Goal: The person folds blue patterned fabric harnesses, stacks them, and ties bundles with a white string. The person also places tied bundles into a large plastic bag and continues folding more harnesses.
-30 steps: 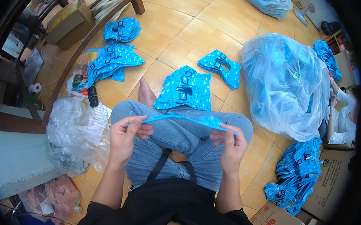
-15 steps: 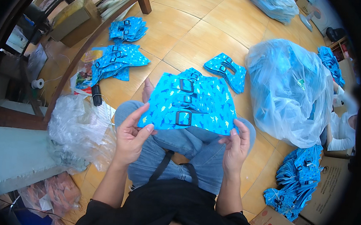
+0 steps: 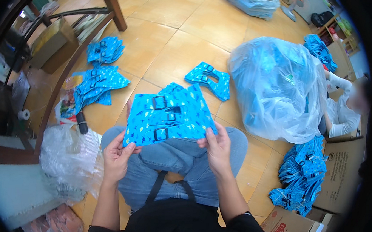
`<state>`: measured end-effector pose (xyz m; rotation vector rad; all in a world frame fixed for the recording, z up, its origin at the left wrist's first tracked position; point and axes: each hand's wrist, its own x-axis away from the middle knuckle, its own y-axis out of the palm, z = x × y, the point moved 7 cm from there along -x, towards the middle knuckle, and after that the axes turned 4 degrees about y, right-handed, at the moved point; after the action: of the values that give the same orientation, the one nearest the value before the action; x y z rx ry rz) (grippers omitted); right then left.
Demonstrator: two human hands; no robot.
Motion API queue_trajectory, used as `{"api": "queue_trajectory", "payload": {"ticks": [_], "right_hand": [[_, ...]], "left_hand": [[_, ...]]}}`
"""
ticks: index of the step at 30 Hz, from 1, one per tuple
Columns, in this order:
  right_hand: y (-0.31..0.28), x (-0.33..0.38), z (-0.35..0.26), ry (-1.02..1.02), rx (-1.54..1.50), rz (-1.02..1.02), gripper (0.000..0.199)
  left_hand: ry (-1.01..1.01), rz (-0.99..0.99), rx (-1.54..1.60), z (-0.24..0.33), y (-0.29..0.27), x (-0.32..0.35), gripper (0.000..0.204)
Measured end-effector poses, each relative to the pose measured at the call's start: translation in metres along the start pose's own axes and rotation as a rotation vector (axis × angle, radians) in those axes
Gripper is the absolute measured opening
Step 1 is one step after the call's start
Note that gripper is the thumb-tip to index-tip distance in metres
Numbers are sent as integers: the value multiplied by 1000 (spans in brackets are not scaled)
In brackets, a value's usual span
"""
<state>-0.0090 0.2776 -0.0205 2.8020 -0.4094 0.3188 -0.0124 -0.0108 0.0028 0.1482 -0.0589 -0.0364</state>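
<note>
A blue fabric piece with a small printed pattern and black plastic buckles (image 3: 178, 130) is stretched between my hands above my crossed legs. My left hand (image 3: 117, 158) pinches its lower left corner, thumb on top. On the opposite side, my right hand (image 3: 217, 150) grips the lower right corner between thumb and fingers. The piece tilts, its right side higher than its left. Just past its far edge another blue piece (image 3: 172, 88) partly shows; the rest of it is hidden. Similar buckled pieces (image 3: 219, 87) lie on the floor ahead to the right.
Two stacks of blue pieces, a farther one (image 3: 108, 55) and a nearer one (image 3: 101, 86), lie at left beside a wooden frame (image 3: 111, 7). Crumpled clear plastic (image 3: 60, 154) is nearby. At right are a big filled plastic bag (image 3: 277, 105), tied blue bundles (image 3: 300, 180), cartons (image 3: 342, 170) and another person (image 3: 348, 101).
My view has swung, so the surroundings sit farther left. The fabric piece has gone from nearly level to tilted, right side up. Both hands keep their hold.
</note>
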Motion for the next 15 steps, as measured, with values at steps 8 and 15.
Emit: {"api": "queue_trajectory", "payload": {"ticks": [8, 15], "right_hand": [[-67, -174, 18, -45, -231, 230, 33], [-129, -275, 128, 42, -221, 347, 6]], "left_hand": [[333, 194, -1254, -17, -37, -29, 41], [280, 234, -1266, -21, -40, -32, 29]]}}
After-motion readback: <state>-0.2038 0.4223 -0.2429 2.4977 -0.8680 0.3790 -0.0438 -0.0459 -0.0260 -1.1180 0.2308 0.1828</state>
